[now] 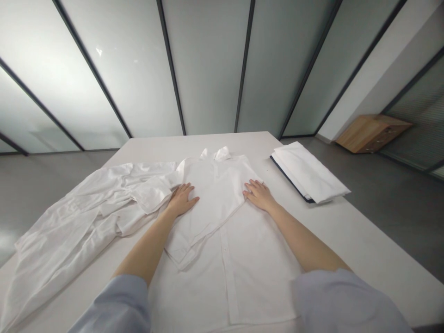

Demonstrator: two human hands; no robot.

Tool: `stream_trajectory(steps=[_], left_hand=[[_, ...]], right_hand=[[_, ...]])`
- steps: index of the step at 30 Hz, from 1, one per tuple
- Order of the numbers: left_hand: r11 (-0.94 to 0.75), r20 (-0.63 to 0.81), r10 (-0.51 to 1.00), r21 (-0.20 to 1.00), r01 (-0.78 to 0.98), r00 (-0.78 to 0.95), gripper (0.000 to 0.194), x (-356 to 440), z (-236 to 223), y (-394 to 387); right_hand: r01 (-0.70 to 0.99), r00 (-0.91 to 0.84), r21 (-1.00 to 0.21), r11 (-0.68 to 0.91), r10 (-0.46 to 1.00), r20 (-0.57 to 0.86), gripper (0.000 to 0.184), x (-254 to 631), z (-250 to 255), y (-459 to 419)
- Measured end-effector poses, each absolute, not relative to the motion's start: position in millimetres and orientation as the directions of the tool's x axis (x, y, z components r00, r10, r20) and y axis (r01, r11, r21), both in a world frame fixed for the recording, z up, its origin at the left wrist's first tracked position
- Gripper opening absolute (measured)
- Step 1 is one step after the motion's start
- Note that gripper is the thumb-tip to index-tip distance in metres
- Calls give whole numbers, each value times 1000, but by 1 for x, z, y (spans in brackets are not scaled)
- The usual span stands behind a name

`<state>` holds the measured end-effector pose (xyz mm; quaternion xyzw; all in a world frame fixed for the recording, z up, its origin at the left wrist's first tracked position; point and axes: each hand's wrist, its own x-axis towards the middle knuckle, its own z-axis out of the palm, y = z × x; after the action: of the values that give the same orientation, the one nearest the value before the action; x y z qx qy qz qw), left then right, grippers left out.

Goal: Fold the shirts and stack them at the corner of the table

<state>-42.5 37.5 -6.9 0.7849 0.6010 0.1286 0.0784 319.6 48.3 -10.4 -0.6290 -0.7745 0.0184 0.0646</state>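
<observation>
A white button-up shirt (260, 268) lies flat on the table, its collar at the far end and its button strip running toward me. One sleeve is folded across the front, with the cuff pointing down to the left. My left hand (182, 200) rests on the shirt's left side near the shoulder, fingers stretched out. On the right side, my right hand (258, 194) lies with spread fingers at the folded edge by the other shoulder. Neither hand grasps the cloth.
Crumpled white cloth (86, 208) spreads over the left side of the white table (347, 259). Folded white garments (308, 169) with a dark layer beneath lie at the right edge. Beyond stand frosted glass panels (208, 64) and a wooden cabinet (367, 133) on the floor.
</observation>
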Motion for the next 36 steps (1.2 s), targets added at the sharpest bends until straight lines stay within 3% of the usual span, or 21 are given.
stream_trajectory(steps=[25,30,36], left_hand=[[-263,204,955,237,935,216,46,-34,-7,32],[-244,232,953,214,946,193,38,-29,4,26],[-257,142,961,146,955,237,33,-27,23,14]], right_hand=[[972,-193,-84,219,950,245,39,312,-7,39],[983,-112,-116,145,961,254,36,313,-3,36],[982,-105,-124,139,964,245,37,313,1,36]])
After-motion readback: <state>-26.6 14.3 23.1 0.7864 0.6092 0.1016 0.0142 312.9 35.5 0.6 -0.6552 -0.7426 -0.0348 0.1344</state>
